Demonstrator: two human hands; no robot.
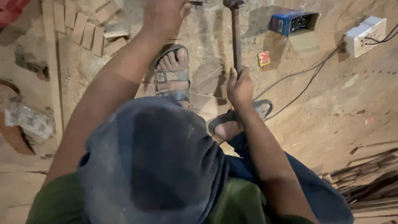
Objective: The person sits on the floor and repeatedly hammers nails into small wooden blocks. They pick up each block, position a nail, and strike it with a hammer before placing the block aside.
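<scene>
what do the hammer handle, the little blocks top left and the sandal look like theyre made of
Hammer handle: probably dark wood or metal; slim, straight, dull, too blurred to settle. The right hand grips its lower end.
Small blocks: likely wood, pale tan, matte, square-cut.
Sandal: looks like leather or synthetic straps, grey, dusty.

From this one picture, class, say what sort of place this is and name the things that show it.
Probably a carpentry workshop with a dusty floor: the right hand grips a hammer, cut wooden blocks lie in a row, and an open blue box of nails or screws sits nearby.
</scene>
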